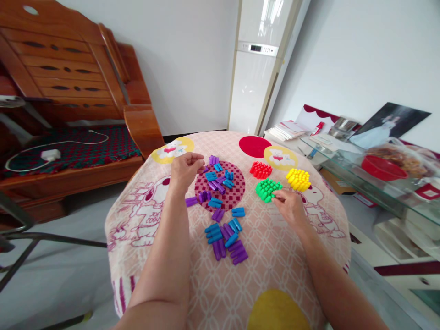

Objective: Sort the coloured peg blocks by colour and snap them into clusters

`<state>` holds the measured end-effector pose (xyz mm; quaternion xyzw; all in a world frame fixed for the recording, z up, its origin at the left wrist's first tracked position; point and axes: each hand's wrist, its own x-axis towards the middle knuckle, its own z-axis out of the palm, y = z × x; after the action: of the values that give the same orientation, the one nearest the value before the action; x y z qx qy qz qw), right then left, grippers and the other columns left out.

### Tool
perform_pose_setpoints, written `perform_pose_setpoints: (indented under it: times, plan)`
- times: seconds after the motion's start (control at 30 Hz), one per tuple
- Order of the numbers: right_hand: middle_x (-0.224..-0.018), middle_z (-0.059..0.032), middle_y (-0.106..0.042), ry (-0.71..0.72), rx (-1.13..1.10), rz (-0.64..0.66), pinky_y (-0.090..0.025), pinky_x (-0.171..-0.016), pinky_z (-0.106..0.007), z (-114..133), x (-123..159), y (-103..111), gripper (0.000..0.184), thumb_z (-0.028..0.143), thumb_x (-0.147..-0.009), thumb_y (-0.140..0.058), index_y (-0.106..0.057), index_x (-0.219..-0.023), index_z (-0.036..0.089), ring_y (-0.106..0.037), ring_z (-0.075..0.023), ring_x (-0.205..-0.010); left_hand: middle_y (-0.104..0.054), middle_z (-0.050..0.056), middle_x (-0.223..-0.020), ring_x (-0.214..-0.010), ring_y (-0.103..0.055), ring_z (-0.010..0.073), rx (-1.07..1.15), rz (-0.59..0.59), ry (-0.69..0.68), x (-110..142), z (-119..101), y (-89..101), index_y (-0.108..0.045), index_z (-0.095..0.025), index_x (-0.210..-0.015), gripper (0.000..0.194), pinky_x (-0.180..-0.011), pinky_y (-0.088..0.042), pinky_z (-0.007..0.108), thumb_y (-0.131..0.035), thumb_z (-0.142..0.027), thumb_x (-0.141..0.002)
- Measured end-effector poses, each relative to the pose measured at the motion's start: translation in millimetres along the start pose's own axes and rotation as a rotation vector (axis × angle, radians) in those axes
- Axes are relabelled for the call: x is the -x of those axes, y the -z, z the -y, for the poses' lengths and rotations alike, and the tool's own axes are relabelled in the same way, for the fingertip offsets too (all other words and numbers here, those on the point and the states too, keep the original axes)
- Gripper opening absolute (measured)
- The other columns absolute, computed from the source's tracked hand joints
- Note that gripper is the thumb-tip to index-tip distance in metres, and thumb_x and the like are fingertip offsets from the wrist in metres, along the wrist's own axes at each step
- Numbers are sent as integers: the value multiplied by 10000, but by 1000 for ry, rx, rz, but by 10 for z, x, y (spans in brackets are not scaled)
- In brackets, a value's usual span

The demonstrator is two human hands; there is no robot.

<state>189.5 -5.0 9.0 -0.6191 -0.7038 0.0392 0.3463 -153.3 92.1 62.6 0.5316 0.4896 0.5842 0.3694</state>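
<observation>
Over the far left of the scattered pieces, my left hand (184, 170) has its fingers pinched together. A purple plastic piece (205, 169) shows right at its fingertips; whether it is held is unclear. My right hand (290, 208) is closed at the near right edge of a cluster of green plastic pieces (267, 189), thumb and finger on a green piece there. Red pieces (261, 170) and yellow pieces (298, 179) stand in tight clusters close by. Loose blue pieces (215, 202) and purple pieces (238, 252), finger-shaped and joined in short rows, lie mixed between my arms.
A patterned cloth covers the round table (268, 256). Left of it stands a wooden bench (68, 68) with a charger (50, 155) on its seat. At the right, a glass shelf (385, 183) bears a red bowl (383, 167), papers and a photo. A tall white cabinet unit (252, 87) stands behind.
</observation>
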Motion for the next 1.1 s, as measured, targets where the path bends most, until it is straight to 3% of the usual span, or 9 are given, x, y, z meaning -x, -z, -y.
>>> perform_pose_setpoints:
  times: [0.23, 0.43, 0.57, 0.77, 0.93, 1.1]
  plan:
    - [-808, -84, -752, 34, 6, -146, -540, -723, -340, 178, 73, 126, 192, 274, -854, -563, -731, -898, 191, -697, -227, -748, -690, 29, -682, -621, -680, 147, -72, -115, 7, -43, 84, 75, -689, -126, -876, 251, -599, -574, 249, -657, -271, -674]
    - [-870, -83, -755, 128, -159, 11, -551, -707, -306, 583, 7, -14, 226, 296, -890, -566, -722, -995, 170, -694, -194, -732, -703, 41, -719, -662, -694, 161, -118, -189, 20, -98, 219, 111, -697, -128, -937, 280, -633, -574, 261, -617, -257, -701]
    - [-1060, -114, -746, 265, -230, 95, -556, -853, -359, 803, -244, -263, 314, 339, -909, -591, -696, -1150, 167, -704, -227, -921, -753, 100, -938, -830, -722, 197, -366, -178, 67, -118, 337, 117, -707, -125, -1063, 337, -779, -582, 321, -518, -193, -792]
    - [-1281, -137, -670, 305, -330, 166, -472, -1055, -407, 901, -928, -766, 434, 413, -921, -591, -648, -1276, 170, -617, -253, -1204, -644, 153, -1343, -1232, -614, 255, -780, 39, 71, -61, 472, 1, -601, -113, -1345, 506, -1088, -447, 384, -430, -86, -869]
    - [-1404, -143, -593, 187, -377, 286, -426, -1108, -423, 870, -1571, -1277, 473, 384, -914, -587, -621, -1332, 166, -556, -261, -1301, -593, 160, -1406, -1306, -556, 240, -930, 196, 12, -24, 576, -116, -528, -100, -1416, 531, -1122, -403, 347, -400, -70, -902]
    - [-1398, -127, -606, 188, -318, 402, -341, -1168, -430, 956, -2021, -1638, 408, 332, -923, -565, -666, -1281, 165, -508, -255, -1351, -639, 140, -1332, -1277, -572, 231, -934, 203, -7, -33, 673, -115, -558, -154, -1387, 494, -1091, -428, 349, -406, -93, -920]
